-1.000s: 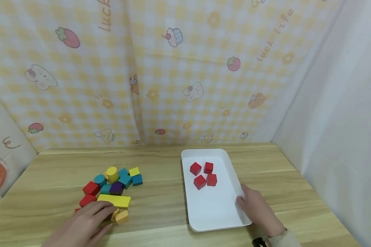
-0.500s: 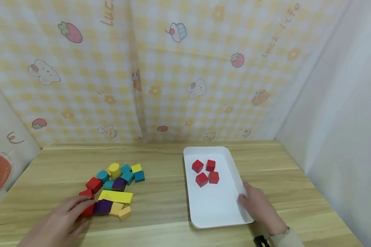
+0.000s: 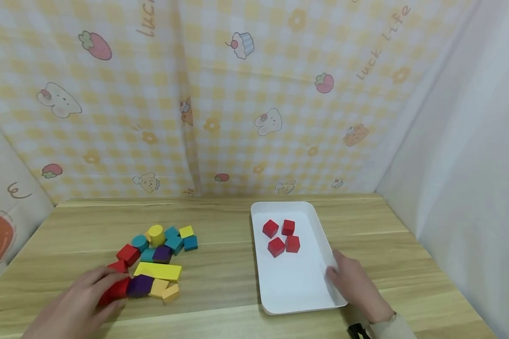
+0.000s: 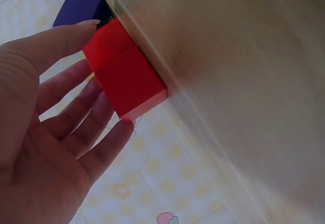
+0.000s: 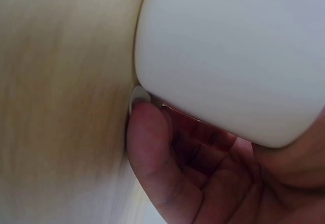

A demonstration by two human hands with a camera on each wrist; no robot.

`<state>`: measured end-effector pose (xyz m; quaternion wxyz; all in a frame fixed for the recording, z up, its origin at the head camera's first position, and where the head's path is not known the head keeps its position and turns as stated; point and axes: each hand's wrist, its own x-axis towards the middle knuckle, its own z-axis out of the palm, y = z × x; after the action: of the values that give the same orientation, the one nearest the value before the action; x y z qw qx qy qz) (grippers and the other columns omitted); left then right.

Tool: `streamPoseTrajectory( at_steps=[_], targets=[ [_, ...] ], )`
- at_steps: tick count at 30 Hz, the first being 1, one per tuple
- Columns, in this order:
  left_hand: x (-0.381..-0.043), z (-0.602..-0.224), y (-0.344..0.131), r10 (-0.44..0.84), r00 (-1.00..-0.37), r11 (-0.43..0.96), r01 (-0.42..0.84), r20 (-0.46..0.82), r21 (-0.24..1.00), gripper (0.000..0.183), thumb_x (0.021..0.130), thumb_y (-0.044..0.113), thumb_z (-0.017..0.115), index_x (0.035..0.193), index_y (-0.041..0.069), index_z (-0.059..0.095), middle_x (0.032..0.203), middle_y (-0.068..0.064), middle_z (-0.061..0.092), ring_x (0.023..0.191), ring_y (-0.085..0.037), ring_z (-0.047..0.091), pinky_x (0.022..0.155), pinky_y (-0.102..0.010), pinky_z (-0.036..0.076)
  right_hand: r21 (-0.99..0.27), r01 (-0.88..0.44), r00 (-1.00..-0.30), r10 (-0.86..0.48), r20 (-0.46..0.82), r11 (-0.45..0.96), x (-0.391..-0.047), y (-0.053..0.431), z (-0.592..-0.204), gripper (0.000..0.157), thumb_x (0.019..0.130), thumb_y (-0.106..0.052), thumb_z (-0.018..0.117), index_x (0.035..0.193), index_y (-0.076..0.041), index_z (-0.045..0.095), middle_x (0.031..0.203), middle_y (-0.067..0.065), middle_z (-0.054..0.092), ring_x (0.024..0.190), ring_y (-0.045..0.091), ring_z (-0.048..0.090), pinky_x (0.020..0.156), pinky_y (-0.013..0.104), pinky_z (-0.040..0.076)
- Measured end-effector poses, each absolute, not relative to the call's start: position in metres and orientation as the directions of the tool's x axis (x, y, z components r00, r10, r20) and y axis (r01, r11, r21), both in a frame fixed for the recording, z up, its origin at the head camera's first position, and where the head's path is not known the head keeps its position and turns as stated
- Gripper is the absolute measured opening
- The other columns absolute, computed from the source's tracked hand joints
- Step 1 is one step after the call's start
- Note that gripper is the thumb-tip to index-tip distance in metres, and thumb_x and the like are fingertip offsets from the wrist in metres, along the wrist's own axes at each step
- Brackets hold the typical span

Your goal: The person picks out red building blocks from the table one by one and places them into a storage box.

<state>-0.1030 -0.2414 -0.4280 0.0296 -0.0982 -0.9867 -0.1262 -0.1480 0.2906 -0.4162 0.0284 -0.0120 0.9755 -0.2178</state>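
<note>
Toward the left edge of the bench [image 3: 222, 256], the left hand [image 3: 74, 301] pinches red blocks [image 4: 131, 82], a purple block [image 3: 140, 286] just beside. Rightward, four red cubes [image 3: 276, 247] sit in a white tray [image 3: 299, 287], its right edge gripped by the right hand [image 3: 357, 285].

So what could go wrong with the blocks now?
The left hand is at the red blocks, so it might bump the purple block right beside them. The yellow cylinder stands upright close to other blocks; a knock could tip it. The right hand holds the tray; a tug could slide the four loose cubes inside.
</note>
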Motion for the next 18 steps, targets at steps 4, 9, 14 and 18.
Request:
streamPoseTrajectory(
  at_steps=[4, 9, 14, 18],
  targets=[
    [-0.109, -0.427, -0.241, 0.208, -0.975, 0.945, 0.222, 0.083, 0.239, 0.040, 0.073, 0.031, 0.090, 0.108, 0.024, 0.072, 0.108, 0.002, 0.064, 0.097, -0.018, 0.064, 0.078, -0.046, 0.059, -0.418, 0.009, -0.997, -0.023, -0.072, 0.909, -0.147, 0.292, -0.417, 0.044, 0.094, -0.007, 0.059, 0.131, 0.015, 0.051, 0.113, 0.032, 0.068, 0.093, 0.029, 0.068, 0.082, 0.049, 0.058],
    [-0.114, -0.425, -0.239, 0.214, -0.974, 0.949, 0.224, 0.067, 0.224, 0.044, 0.070, 0.031, 0.091, 0.110, 0.021, 0.074, 0.109, -0.003, 0.068, 0.099, -0.023, 0.066, 0.081, -0.051, 0.059, -0.413, 0.008, -0.997, -0.022, -0.067, 0.911, -0.146, 0.293, -0.417, 0.048, 0.094, -0.008, 0.058, 0.133, 0.017, 0.049, 0.117, 0.034, 0.067, 0.098, 0.032, 0.069, 0.085, 0.051, 0.057],
    [-0.120, -0.423, -0.237, 0.198, -0.980, 0.958, 0.187, -0.029, 0.219, 0.054, 0.071, 0.033, 0.091, 0.119, 0.016, 0.073, 0.112, -0.011, 0.071, 0.098, -0.026, 0.068, 0.081, -0.053, 0.059, -0.419, 0.004, -0.997, -0.026, -0.067, 0.908, -0.146, 0.292, -0.417, 0.047, 0.094, -0.007, 0.058, 0.133, 0.017, 0.049, 0.116, 0.033, 0.067, 0.092, 0.028, 0.067, 0.081, 0.048, 0.058],
    [-0.124, -0.424, -0.239, 0.179, -0.976, 0.957, 0.143, -0.126, 0.252, 0.060, 0.074, 0.033, 0.089, 0.126, 0.012, 0.070, 0.113, -0.014, 0.072, 0.094, -0.023, 0.068, 0.080, -0.052, 0.060, -0.428, 0.006, -0.997, -0.028, -0.073, 0.904, -0.148, 0.290, -0.416, 0.045, 0.094, -0.007, 0.058, 0.132, 0.016, 0.050, 0.112, 0.030, 0.068, 0.084, 0.023, 0.063, 0.075, 0.043, 0.057]
  ],
)
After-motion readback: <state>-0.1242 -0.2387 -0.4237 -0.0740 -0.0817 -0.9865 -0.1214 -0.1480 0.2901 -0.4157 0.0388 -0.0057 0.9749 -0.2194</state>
